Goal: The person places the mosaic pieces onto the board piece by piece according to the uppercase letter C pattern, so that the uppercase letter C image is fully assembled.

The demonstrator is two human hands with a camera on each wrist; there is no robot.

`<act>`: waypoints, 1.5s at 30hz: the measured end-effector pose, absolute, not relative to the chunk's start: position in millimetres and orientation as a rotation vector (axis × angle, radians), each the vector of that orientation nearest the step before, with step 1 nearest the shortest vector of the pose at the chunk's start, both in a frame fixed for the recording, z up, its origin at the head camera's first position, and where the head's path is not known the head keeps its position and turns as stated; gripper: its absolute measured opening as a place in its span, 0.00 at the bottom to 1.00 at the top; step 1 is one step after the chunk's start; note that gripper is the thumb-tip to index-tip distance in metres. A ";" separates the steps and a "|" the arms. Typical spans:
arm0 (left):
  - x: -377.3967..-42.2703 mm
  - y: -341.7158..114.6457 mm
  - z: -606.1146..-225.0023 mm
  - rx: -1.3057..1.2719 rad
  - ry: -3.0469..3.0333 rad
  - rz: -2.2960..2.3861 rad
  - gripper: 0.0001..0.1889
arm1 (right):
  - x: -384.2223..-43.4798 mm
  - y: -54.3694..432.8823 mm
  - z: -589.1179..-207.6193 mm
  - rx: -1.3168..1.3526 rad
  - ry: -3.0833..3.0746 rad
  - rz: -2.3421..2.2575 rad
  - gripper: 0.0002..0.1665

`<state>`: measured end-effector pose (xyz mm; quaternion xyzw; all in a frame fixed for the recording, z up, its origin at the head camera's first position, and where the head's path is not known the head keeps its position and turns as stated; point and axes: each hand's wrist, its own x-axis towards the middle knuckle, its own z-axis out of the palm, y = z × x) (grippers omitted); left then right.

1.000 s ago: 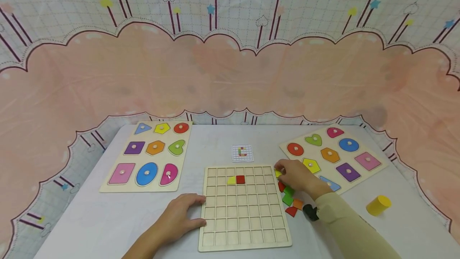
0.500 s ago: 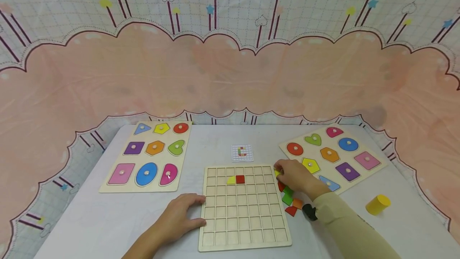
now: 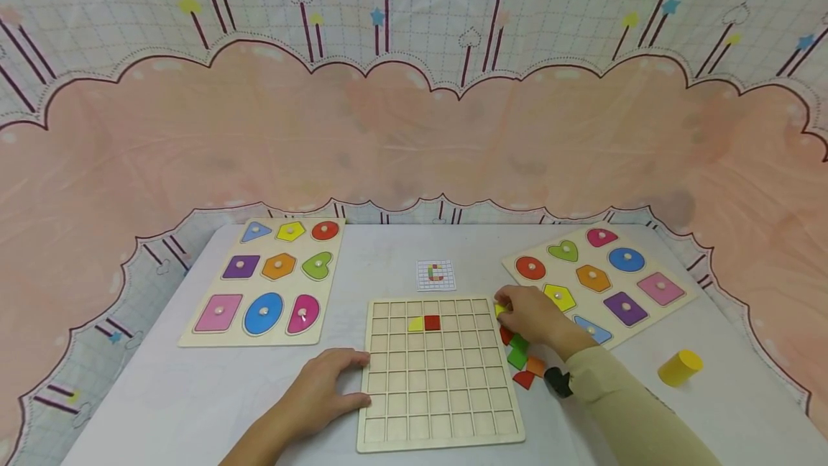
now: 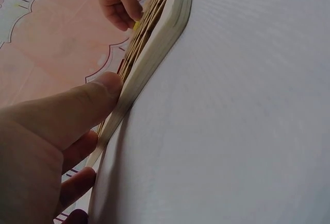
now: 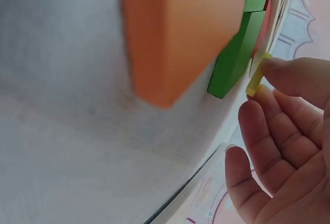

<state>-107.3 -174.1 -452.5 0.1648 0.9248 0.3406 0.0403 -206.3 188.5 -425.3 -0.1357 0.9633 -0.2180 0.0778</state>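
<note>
My right hand (image 3: 533,316) pinches a small yellow tile (image 5: 259,75) between thumb and fingertips, just off the far right corner of a wooden grid board (image 3: 437,380). On the left, the thumb and fingertips of my left hand (image 3: 321,390) touch the board's side edge, fingers spread and relaxed. A pale yellow tile with a curved edge (image 3: 416,324) and a red square tile (image 3: 432,323) lie side by side in an upper row of the grid. Loose beside the board are green tiles (image 3: 517,358), an orange tile (image 3: 535,367) and a red quarter-round tile (image 3: 525,380).
Behind the grid board lies a small pattern card (image 3: 436,275). Knobbed shape puzzles stand flat on both sides: one left puzzle board (image 3: 259,311), one angled right puzzle board (image 3: 621,286). A yellow cylinder (image 3: 681,368) is at the right, past my sleeve (image 3: 627,408).
</note>
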 end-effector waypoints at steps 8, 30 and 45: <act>-106.8 -174.1 -451.3 0.482 2.829 1.046 0.25 | -203.6 185.1 -418.6 -0.416 2.880 -0.685 0.20; -105.9 -174.7 -450.4 0.508 2.835 1.055 0.25 | -203.7 134.9 -414.6 -0.528 2.855 -0.664 0.17; -106.5 -174.1 -450.4 0.506 2.822 1.071 0.24 | -203.1 118.5 -416.5 -0.629 2.829 -0.690 0.16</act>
